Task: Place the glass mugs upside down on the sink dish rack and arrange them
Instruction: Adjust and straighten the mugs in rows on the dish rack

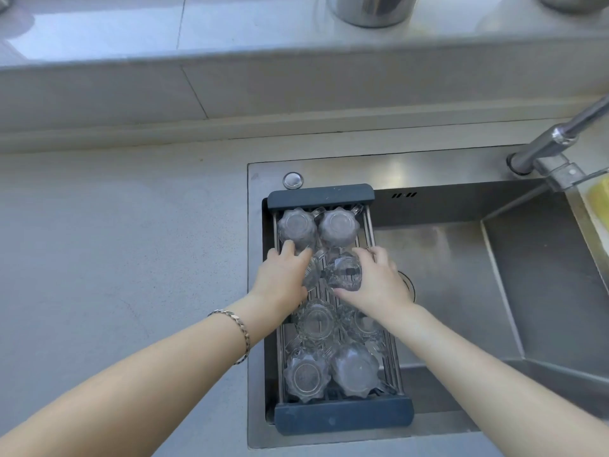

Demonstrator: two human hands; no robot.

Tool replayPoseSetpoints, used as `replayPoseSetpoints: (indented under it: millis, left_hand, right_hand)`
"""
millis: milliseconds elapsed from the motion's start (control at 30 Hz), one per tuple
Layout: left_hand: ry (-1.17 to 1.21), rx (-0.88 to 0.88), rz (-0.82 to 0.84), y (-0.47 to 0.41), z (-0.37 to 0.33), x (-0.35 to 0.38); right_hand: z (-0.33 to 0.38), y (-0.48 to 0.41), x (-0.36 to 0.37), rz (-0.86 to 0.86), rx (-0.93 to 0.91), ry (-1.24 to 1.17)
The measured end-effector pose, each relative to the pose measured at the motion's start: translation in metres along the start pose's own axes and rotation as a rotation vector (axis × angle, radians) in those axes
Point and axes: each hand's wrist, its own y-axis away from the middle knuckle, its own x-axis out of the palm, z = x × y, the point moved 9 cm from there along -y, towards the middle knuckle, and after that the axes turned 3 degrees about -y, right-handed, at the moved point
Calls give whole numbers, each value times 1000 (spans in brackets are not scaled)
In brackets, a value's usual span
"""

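A dish rack (342,418) with dark end pieces lies across the left part of the sink. Several fluted glass mugs stand on it in two columns. Two upside-down mugs (296,227) (336,225) fill the far row. My left hand (283,275) grips a mug (311,275) in the second row, mostly hidden by the fingers. My right hand (375,278) wraps around the mug (342,272) beside it, which looks tilted. Nearer rows hold more mugs (316,321) (306,374) (354,369).
The steel sink basin (461,275) opens to the right of the rack. A faucet (557,140) stands at the back right, with a yellow sponge (598,196) by the edge. Grey countertop (115,242) spreads to the left. A metal pot (372,8) sits on the ledge behind.
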Motion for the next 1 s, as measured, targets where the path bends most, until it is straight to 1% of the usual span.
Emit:
replayPoseSetpoints:
  millis: [33, 100, 300, 467, 533, 600, 633, 667, 700, 733, 800, 867, 900, 933, 1000]
  left_hand:
    - [-4, -4, 1, -1, -1, -1]
    - [-9, -16, 8, -3, -2, -2]
    - [19, -4, 6, -4, 4, 1]
    - [17, -6, -48, 1, 7, 5]
    - [22, -1, -103, 10, 4, 3]
    - [83, 69, -220, 23, -6, -6]
    - [124, 129, -260, 30, -12, -10]
    - [158, 190, -264, 38, -19, -10]
    - [162, 233, -223, 45, -26, -7]
    - [146, 240, -157, 50, -30, 2]
    - [70, 152, -46, 55, -28, 21]
    - [44, 45, 23, 58, -24, 35]
    - [37, 22, 55, 59, -25, 41]
    - [22, 19, 77, 59, -28, 45]
    - [-12, 26, 93, 57, -31, 48]
  right_hand:
    - [-3, 3, 6, 15, 13, -3]
    - [-3, 3, 9, -7, 15, -68]
    - [9, -9, 0, -4, -96, -132]
    - [6, -7, -1, -26, -114, -181]
    - [7, -5, 0, -34, -123, -188]
    - [7, -4, 0, 0, -119, -204]
    - [6, -2, -1, 16, -113, -215]
    - [5, 1, -4, 10, -108, -224]
    - [3, 6, -9, -16, -100, -232]
    - [0, 13, -15, -56, -94, -239]
    - [-9, 29, -20, -94, -85, -220]
    - [-18, 44, -9, -23, -53, -107]
    - [-23, 52, 0, 33, -33, -35]
    - [-25, 57, 9, 76, -19, 31]
    - [-26, 63, 21, 87, -19, 121]
